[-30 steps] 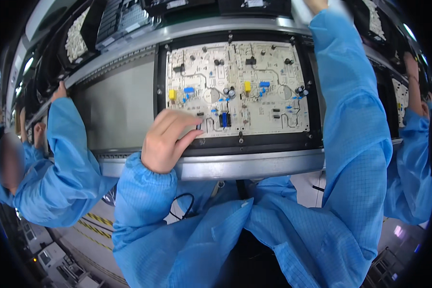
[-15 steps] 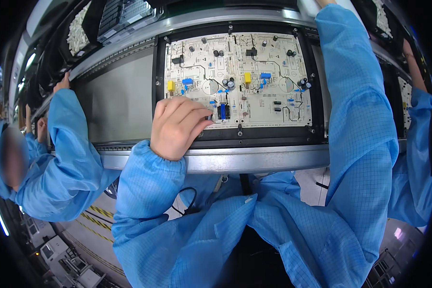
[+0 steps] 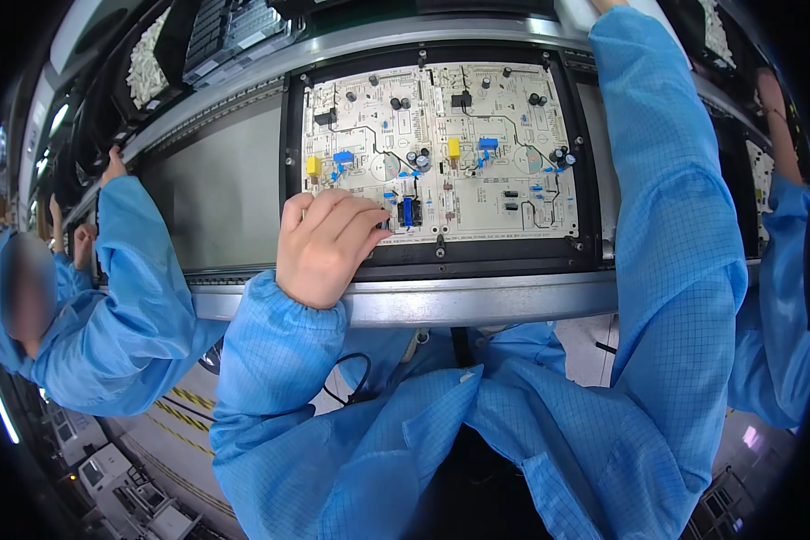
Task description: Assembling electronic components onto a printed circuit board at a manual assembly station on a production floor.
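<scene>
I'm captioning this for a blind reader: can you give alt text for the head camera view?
A person in a blue smock rests the left hand on the lower left corner of a white circuit board held in a black frame on a metal conveyor rail. The right arm reaches up past the board, hand out of view. Other blue-sleeved workers stand on both sides.

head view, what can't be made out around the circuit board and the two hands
- Right hand: head view, cut off by the top edge; only the blue sleeve shows, so its grip is unknown.
- Left hand: whether the fingertips pinch anything on the circuit board is hidden by the hand itself.
- Board parts and print: too small to read.
- Co-worker's face at left: blurred.
</scene>
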A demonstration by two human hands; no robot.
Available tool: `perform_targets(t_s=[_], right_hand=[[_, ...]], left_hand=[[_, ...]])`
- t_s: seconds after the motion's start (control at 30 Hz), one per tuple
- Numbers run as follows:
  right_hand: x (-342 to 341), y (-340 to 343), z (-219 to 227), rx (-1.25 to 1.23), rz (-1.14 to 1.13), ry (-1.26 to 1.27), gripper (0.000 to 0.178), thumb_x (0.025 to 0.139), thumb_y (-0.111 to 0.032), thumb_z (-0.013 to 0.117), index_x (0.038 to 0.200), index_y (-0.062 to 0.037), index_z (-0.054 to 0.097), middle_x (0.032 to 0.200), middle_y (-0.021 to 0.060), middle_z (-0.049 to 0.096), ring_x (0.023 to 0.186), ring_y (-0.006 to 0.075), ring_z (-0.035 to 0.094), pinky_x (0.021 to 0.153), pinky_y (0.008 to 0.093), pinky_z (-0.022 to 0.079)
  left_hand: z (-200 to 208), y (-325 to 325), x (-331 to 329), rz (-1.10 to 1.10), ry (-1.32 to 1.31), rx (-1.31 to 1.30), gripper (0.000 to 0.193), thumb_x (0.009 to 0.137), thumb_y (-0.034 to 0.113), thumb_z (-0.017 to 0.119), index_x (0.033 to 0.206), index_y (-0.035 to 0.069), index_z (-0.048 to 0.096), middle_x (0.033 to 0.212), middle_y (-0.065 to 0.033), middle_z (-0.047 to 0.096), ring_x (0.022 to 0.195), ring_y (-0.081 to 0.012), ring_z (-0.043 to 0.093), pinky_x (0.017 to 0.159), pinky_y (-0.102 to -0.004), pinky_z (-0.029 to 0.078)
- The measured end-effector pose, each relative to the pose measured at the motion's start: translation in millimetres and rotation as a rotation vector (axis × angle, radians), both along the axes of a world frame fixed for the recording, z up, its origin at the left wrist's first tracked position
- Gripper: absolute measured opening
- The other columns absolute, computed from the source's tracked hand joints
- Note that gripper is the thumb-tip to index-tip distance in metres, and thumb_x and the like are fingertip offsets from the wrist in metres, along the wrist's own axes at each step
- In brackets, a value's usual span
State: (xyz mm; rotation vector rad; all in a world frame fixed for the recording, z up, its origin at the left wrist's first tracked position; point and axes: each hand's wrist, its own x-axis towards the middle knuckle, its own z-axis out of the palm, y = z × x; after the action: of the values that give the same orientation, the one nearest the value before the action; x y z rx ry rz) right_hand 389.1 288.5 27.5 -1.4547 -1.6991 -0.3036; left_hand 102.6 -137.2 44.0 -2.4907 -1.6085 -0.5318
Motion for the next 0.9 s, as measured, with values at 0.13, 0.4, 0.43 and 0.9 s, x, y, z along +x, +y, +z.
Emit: perform_targets(t_s=[0.13,0.4,0.43,0.9], right_hand=[[1.9,2.9,-3.8,0.041,0.031,-0.029,0.041,0.09,-0.023,0.056,0.111,0.0113,0.047,0.077,0.0265,0.062,0.076,0.0435,0.06,0.067,0.0487,0.047],[15.0,-1.1,-0.4,0.03,0.003,-0.072,0.042,0.09,-0.023,0.057,0.109,0.0122,0.048,0.074,0.0263,0.061,0.072,0.0436,0.06,0.064,0.0488,0.046],[13.2,-1.6,1.4,0.03,0.006,-0.068,0.042,0.09,-0.023,0.057,0.109,0.0122,0.048,0.074,0.0263,0.061,0.072,0.0436,0.06,0.064,0.0488,0.046],[10.5,-12.4,3.3,-0.026,0.013,-0.027,0.038,0.09,-0.023,0.057,0.108,0.0096,0.048,0.076,0.0273,0.061,0.075,0.0448,0.059,0.066,0.0499,0.045]], left_hand=[[1.8,2.4,-0.7,-0.018,0.088,0.009,0.023,0.068,0.017,0.072,0.09,0.01,0.066,0.089,0.0014,0.063,0.09,-0.0157,0.057,0.082,-0.0326,0.039],[-3.3,2.4,3.5,-0.032,0.045,0.025,0.022,0.069,0.016,0.071,0.089,0.01,0.067,0.086,0.0005,0.061,0.088,-0.017,0.057,0.081,-0.0325,0.04],[-2.9,1.8,2.9,-0.021,0.026,0.014,0.022,0.068,0.016,0.071,0.089,0.01,0.067,0.086,0.0005,0.061,0.087,-0.0169,0.057,0.081,-0.0325,0.04],[0.9,4.4,-6.0,-0.044,-0.092,-0.06,0.021,0.066,0.013,0.073,0.086,0.01,0.066,0.085,0.0019,0.062,0.085,-0.0166,0.057,0.079,-0.0315,0.04]])
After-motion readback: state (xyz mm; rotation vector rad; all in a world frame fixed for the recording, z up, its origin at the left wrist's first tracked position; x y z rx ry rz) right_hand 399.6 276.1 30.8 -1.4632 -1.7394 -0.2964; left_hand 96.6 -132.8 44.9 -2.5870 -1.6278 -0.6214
